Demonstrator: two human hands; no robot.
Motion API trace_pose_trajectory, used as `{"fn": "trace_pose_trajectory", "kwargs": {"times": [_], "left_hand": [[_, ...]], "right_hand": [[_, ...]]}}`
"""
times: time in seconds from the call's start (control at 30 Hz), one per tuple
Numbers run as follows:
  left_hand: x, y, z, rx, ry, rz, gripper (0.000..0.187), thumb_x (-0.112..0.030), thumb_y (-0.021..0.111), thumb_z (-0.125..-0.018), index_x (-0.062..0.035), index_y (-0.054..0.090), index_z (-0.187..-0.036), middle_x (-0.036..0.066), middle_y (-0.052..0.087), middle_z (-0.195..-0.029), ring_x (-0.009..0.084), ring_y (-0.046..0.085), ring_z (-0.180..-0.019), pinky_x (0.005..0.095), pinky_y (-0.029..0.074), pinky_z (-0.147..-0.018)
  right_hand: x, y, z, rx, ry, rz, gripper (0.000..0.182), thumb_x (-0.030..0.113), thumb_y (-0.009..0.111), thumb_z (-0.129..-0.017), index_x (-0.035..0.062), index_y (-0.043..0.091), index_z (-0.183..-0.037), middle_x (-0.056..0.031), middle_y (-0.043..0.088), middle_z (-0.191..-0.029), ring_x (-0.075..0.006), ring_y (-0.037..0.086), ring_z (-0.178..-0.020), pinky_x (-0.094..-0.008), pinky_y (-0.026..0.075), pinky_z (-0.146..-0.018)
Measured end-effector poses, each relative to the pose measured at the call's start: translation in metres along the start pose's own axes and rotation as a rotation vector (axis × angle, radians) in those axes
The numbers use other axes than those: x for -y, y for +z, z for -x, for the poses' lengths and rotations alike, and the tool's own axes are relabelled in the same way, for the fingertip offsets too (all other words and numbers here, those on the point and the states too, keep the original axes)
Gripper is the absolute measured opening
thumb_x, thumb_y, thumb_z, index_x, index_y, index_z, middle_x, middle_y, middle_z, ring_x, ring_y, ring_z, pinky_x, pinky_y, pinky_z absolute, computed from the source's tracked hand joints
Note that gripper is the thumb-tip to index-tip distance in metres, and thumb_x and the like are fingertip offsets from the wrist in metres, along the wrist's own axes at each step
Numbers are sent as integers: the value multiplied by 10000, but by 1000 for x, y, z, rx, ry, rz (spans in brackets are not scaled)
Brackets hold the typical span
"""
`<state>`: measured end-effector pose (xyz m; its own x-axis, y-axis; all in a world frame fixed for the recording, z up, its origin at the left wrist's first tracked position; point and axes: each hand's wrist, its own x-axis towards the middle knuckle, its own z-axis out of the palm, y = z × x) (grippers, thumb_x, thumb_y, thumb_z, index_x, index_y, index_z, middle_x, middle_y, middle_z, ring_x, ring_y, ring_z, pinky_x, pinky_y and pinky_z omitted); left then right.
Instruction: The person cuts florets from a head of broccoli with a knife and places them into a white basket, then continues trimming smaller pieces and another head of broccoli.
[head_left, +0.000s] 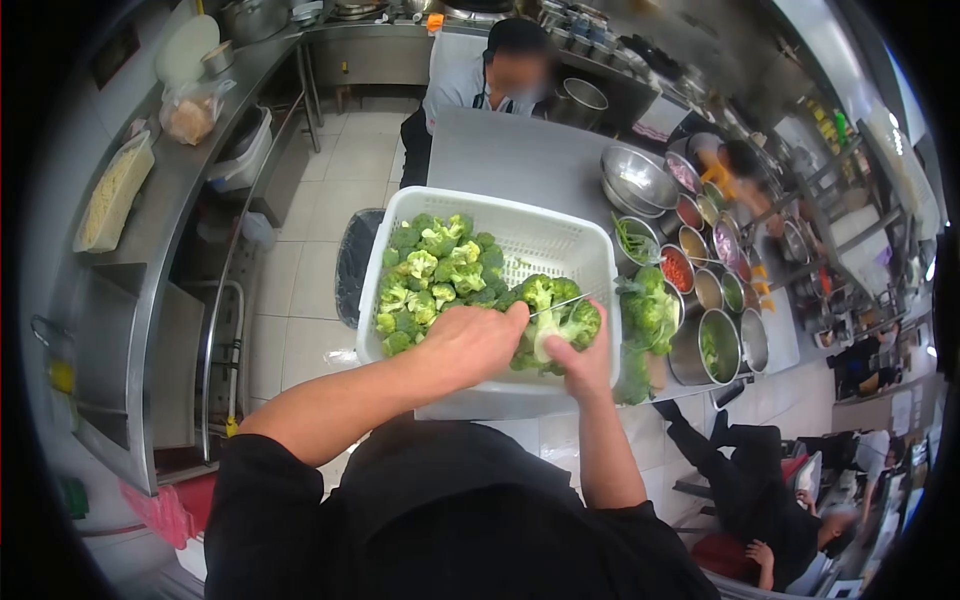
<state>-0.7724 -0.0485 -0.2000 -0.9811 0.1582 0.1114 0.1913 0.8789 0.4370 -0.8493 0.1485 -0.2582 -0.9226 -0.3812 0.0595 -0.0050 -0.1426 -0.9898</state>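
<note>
My left hand [472, 345] is closed around a knife, its handle hidden in my fist. The thin knife blade [558, 306] points right and lies against a broccoli head [545, 325]. My right hand [588, 352] grips this broccoli from the right, thumb pressed on its pale stalk. Both hands are over the near right part of a white perforated plastic basket [606, 250]. Cut broccoli florets [430, 265] fill the left side of the basket, with a few small green bits on its bare floor.
Whole broccoli heads [652, 315] are piled right of the basket, on a metal table [520, 150]. Beyond them stand several steel bowls and pots [705, 348] of chopped vegetables. A person [480, 80] is at the table's far end. A steel counter [200, 180] runs along the left.
</note>
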Motion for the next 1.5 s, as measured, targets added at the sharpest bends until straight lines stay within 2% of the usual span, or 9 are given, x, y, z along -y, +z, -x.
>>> {"fn": "trace_pose_trajectory", "kwargs": {"times": [0.2,0.4,0.53,0.97,1.07,1.17,1.27,1.4,1.5], "left_hand": [[13,9,0,-108,55,-143,144,-127,547,-884,-6,497,-944,195,657,-691,392,671,-632,494,547,-580],[27,-7,-5,-205,-284,190,199,-190,470,-984,9,466,-982,240,637,-692,450,638,-633,563,500,-612],[-9,-10,13,94,-234,256,227,-192,446,-978,34,448,-995,268,667,-754,448,671,-743,545,521,-669],[-12,37,-16,111,-222,184,216,-153,452,-961,53,464,-1027,277,658,-749,463,644,-656,538,523,-620],[18,34,-18,116,-56,301,250,-195,423,-997,21,487,-1104,212,656,-737,369,660,-595,476,536,-567],[28,-28,-8,246,-486,606,253,-229,397,-1022,4,485,-1063,160,633,-770,257,668,-606,426,537,-585],[53,-34,6,103,-534,700,280,-264,409,-1031,0,503,-1021,87,569,-720,171,625,-561,359,519,-544],[58,-42,23,6,-589,785,267,-248,417,-1018,-5,524,-992,61,565,-711,159,588,-530,333,503,-532],[58,-44,36,14,-620,787,264,-248,430,-1013,-7,533,-987,54,562,-700,150,576,-526,329,501,-534]], "right_hand": [[3,7,-3,44,53,-55,943,222,906,-669,21,384,-1429,-133,591,-1250,-219,611,-1095,-363,512,-946],[-11,-1,-10,42,195,-315,890,276,856,-725,11,395,-1438,-129,580,-1297,-254,600,-1159,-387,502,-986],[-12,-5,-9,-8,200,-409,864,312,834,-753,10,398,-1436,-128,557,-1328,-260,576,-1199,-386,498,-990],[-21,-4,-4,-146,-32,-225,865,301,865,-727,28,407,-1409,-130,545,-1304,-232,562,-1184,-384,479,-1001],[-22,-2,-7,-137,-20,-302,863,317,836,-755,27,386,-1432,-130,535,-1331,-253,557,-1208,-400,477,-1018],[-19,-8,-8,-114,13,-444,833,340,787,-804,13,376,-1449,-132,531,-1364,-286,549,-1246,-428,472,-1043],[-25,-15,-8,-145,16,-480,817,325,774,-814,11,375,-1454,-133,533,-1364,-287,556,-1235,-431,481,-1032],[-2,-17,-8,-222,-28,-259,779,263,771,-796,0,399,-1428,-141,561,-1315,-268,590,-1165,-399,498,-990],[19,-34,-9,-30,21,9,823,268,845,-718,10,440,-1387,-114,597,-1240,-237,588,-1143,-369,479,-997]]}}
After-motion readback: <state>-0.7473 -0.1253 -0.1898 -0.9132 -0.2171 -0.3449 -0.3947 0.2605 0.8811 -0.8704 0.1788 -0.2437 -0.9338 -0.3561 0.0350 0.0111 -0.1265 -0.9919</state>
